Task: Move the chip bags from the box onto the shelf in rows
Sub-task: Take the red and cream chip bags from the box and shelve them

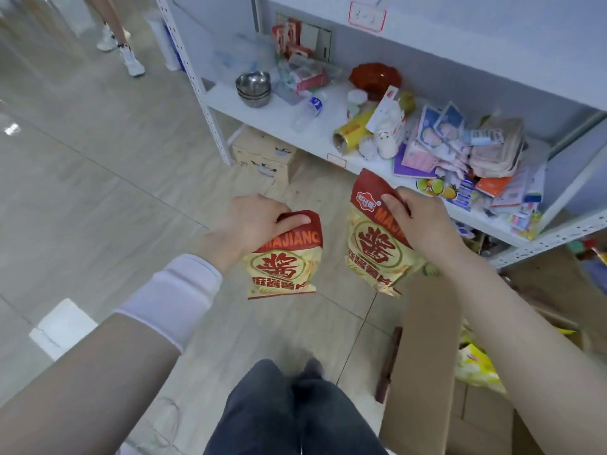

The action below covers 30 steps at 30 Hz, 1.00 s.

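My left hand (254, 221) grips the red top edge of one yellow-and-red chip bag (282, 262), which hangs above the floor. My right hand (418, 221) pinches the top of a second chip bag (377, 247) of the same kind, held a little higher and nearer the shelf. The open cardboard box (423, 356) stands at the lower right below my right forearm, with yellow bags (476, 366) showing inside. The white metal shelf (285, 119) runs across the upper right, beyond both bags.
The shelf board holds steel bowls (253, 88), a red bowl (376, 77), a yellow roll (353, 131) and a heap of small packets (476, 159). A small carton (262, 156) sits on the floor under the shelf. Another person's legs (120, 37) stand at the upper left.
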Motion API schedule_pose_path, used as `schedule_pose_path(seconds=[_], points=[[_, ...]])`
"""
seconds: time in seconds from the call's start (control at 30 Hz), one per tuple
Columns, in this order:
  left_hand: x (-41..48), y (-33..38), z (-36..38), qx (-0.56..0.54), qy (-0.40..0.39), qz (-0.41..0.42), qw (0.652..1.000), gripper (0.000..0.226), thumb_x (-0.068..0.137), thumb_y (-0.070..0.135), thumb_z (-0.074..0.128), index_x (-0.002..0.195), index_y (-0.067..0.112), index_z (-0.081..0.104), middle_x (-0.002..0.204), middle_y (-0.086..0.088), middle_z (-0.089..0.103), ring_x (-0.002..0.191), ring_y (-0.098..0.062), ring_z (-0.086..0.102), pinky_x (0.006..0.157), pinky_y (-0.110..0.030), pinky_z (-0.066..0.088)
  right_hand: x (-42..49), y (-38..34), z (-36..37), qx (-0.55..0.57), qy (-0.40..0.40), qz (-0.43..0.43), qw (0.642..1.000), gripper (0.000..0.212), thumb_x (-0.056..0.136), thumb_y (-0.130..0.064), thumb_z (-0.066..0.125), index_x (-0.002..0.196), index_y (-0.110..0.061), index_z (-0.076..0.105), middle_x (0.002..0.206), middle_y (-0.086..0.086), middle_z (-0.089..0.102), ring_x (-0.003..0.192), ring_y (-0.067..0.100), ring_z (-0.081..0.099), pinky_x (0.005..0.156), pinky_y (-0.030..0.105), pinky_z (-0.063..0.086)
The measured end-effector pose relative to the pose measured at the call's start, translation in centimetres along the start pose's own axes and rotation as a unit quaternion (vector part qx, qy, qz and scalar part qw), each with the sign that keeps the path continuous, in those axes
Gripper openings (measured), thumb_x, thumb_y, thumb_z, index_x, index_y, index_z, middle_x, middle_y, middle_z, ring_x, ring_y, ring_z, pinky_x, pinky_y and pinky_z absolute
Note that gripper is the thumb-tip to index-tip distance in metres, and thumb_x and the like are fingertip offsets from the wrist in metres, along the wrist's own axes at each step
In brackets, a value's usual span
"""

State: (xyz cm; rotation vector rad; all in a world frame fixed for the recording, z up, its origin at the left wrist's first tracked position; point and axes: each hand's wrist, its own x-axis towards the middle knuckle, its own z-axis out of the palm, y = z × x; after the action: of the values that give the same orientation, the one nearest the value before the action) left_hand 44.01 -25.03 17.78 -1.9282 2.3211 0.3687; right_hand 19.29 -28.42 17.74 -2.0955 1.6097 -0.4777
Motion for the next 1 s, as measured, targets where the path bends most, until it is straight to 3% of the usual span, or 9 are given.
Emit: schedule_pose_path(seconds=[0.2, 0.27, 0.37, 0.43, 0.57, 0.63, 0.77, 0.87, 1.0], points=[[8.8, -2.7, -6.4, 0.032, 0.081, 0.049, 0.995, 0.075, 0.075, 0.071, 0.011, 0.104, 0.028, 0.065, 0.092, 0.0, 0.068, 0.085, -0.02, 0.062, 0.071, -0.032, 0.05, 8.9, -1.1, -4.2, -0.019, 0.057, -0.028, 0.998, 0.039, 0.096, -0.039, 0.04, 0.086, -0.004, 0.055, 0.069, 0.009, 0.057, 0.064, 0.024, 0.052, 0.054, 0.031, 0.036], [12.1, -3.7, -9.1, 0.044, 0.117, 0.065, 0.99, 0.079, 0.073, 0.072, 0.009, 0.105, 0.028, 0.066, 0.096, -0.001, 0.068, 0.088, -0.021, 0.062, 0.068, -0.03, 0.047, 12.4, -1.7, -5.8, -0.031, 0.073, -0.038, 0.996, 0.037, 0.096, -0.039, 0.04, 0.081, -0.007, 0.052, 0.063, 0.003, 0.053, 0.056, 0.015, 0.047, 0.05, 0.023, 0.033], [16.9, -5.3, -13.4, 0.071, 0.149, 0.102, 0.981, 0.086, 0.066, 0.074, 0.002, 0.094, 0.023, 0.066, 0.084, 0.0, 0.065, 0.079, -0.02, 0.061, 0.062, -0.03, 0.047, 17.8, -2.8, -8.2, -0.039, 0.106, -0.047, 0.993, 0.032, 0.095, -0.036, 0.043, 0.069, -0.017, 0.043, 0.057, -0.01, 0.043, 0.053, 0.002, 0.04, 0.047, 0.011, 0.031], [19.9, -6.1, -16.3, 0.092, 0.164, 0.129, 0.974, 0.082, 0.069, 0.072, 0.004, 0.093, 0.022, 0.065, 0.079, 0.001, 0.059, 0.075, -0.018, 0.057, 0.059, -0.029, 0.043, 21.1, -3.7, -9.7, -0.028, 0.132, -0.054, 0.989, 0.034, 0.095, -0.035, 0.044, 0.065, -0.02, 0.042, 0.054, -0.007, 0.044, 0.051, 0.007, 0.042, 0.047, 0.011, 0.032], [26.0, -8.3, -21.9, 0.085, 0.202, 0.176, 0.96, 0.077, 0.078, 0.074, 0.008, 0.104, 0.027, 0.063, 0.097, 0.002, 0.065, 0.088, -0.018, 0.059, 0.063, -0.029, 0.041, 27.9, -5.2, -13.2, -0.015, 0.172, -0.053, 0.983, 0.036, 0.093, -0.035, 0.046, 0.064, -0.015, 0.044, 0.05, 0.0, 0.046, 0.047, 0.012, 0.044, 0.048, 0.017, 0.034], [29.4, -9.5, -24.4, 0.099, 0.207, 0.187, 0.955, 0.083, 0.069, 0.076, -0.001, 0.089, 0.026, 0.062, 0.088, 0.006, 0.064, 0.084, -0.016, 0.06, 0.063, -0.028, 0.043, 31.1, -5.6, -15.2, -0.02, 0.191, -0.046, 0.98, 0.036, 0.093, -0.036, 0.046, 0.067, -0.011, 0.048, 0.052, 0.003, 0.05, 0.048, 0.014, 0.047, 0.048, 0.017, 0.036], [34.9, -10.4, -28.6, 0.09, 0.213, 0.189, 0.954, 0.06, 0.068, 0.072, 0.007, 0.061, 0.023, 0.041, 0.07, 0.005, 0.053, 0.071, -0.015, 0.05, 0.056, -0.027, 0.036, 36.8, -6.1, -18.9, -0.017, 0.231, -0.038, 0.972, 0.035, 0.094, -0.034, 0.046, 0.062, -0.021, 0.045, 0.055, -0.004, 0.051, 0.05, 0.007, 0.047, 0.049, 0.012, 0.036], [38.8, -10.9, -30.4, 0.109, 0.231, 0.202, 0.945, 0.066, 0.073, 0.071, 0.013, 0.074, 0.02, 0.054, 0.077, 0.001, 0.058, 0.073, -0.014, 0.047, 0.058, -0.029, 0.041, 40.9, -5.8, -21.3, -0.035, 0.246, -0.035, 0.968, 0.033, 0.095, -0.035, 0.046, 0.063, -0.024, 0.046, 0.06, -0.008, 0.053, 0.053, 0.002, 0.05, 0.051, 0.009, 0.036], [43.8, -11.2, -32.8, 0.14, 0.243, 0.207, 0.937, 0.09, 0.058, 0.074, -0.004, 0.09, 0.021, 0.062, 0.078, 0.002, 0.061, 0.072, -0.014, 0.054, 0.055, -0.027, 0.039, 46.3, -4.4, -23.9, -0.042, 0.255, -0.033, 0.965, 0.036, 0.095, -0.035, 0.045, 0.06, -0.027, 0.042, 0.058, -0.011, 0.05, 0.049, -0.002, 0.048, 0.046, 0.007, 0.035]])
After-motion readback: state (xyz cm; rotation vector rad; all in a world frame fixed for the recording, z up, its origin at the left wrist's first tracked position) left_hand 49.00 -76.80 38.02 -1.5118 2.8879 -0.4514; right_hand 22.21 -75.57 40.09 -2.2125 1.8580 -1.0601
